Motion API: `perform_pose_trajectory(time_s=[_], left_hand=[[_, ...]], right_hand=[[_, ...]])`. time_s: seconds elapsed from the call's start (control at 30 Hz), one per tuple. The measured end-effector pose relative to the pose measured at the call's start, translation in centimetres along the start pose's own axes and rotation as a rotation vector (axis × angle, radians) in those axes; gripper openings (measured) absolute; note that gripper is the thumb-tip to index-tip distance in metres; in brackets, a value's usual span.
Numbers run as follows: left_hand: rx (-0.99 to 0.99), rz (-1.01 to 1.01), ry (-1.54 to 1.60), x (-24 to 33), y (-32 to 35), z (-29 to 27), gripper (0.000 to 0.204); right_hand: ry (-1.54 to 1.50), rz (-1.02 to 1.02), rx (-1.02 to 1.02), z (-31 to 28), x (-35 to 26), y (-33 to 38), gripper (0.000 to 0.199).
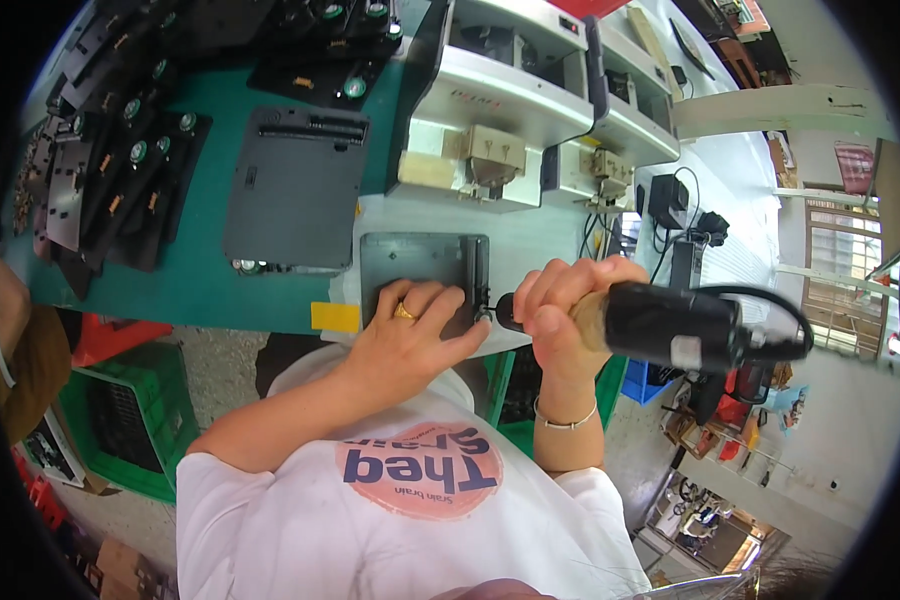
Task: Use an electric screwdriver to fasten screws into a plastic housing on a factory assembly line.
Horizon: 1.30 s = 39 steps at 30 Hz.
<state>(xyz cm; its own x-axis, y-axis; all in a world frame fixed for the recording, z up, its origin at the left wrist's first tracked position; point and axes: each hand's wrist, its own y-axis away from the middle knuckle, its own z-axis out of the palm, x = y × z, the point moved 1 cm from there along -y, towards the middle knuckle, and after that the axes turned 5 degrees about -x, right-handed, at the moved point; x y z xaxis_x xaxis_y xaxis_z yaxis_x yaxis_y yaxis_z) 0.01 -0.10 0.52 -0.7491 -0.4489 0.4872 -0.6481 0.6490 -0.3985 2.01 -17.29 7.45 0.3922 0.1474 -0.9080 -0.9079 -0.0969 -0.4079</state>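
Note:
My left hand (407,325), a ring on one finger, presses down on a dark grey plastic casing (410,258). Its fingers are bent over the casing, and the thumb lies at the near edge close to a small metallic part. In my right hand (560,310), fingers wrapped around it, is a black electric screwdriver (675,325), held sideways. The dark front end of the screwdriver points left, at the casing's right edge beside my left thumb; whether its tip touches a screw is too small to tell.
A second grey casing (295,190) lies on the green mat (290,303). Black panels (135,155) with round components are piled at the left. Two box-shaped machines (500,100) stand beyond my hands. A yellow label (335,317) sits by the table edge. Below is a green crate (130,420); another person's arm (8,305) is far left.

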Motion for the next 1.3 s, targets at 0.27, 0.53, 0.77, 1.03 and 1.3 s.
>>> perform_pose_trajectory(time_s=[0.27, 0.53, 0.77, 1.03, 1.3], left_hand=[[0.007, -0.027, -0.01, 0.0, -0.3, -0.2, 0.043], [-0.029, -0.023, 0.004, -0.3, -0.2, -0.3, 0.043], [-0.018, -0.025, 0.005, -0.2, -0.2, -0.4, 0.042], [0.013, -0.035, 0.008, -0.2, -0.3, -0.1, 0.044], [0.015, -0.045, 0.048, -0.2, 0.0, 0.2, 0.046]], right_hand=[[-0.142, -0.402, 0.236, 1.5, -1.0, -7.4, 0.054], [-0.096, -0.427, 0.224, 1.9, 0.8, -9.1, 0.053], [-0.081, -0.405, 0.176, 1.9, 0.9, -9.3, 0.052], [-0.024, -0.441, 0.117, 1.7, 1.0, -10.2, 0.052], [0.137, -0.028, 0.018, 1.4, -0.1, -12.0, 0.049]])
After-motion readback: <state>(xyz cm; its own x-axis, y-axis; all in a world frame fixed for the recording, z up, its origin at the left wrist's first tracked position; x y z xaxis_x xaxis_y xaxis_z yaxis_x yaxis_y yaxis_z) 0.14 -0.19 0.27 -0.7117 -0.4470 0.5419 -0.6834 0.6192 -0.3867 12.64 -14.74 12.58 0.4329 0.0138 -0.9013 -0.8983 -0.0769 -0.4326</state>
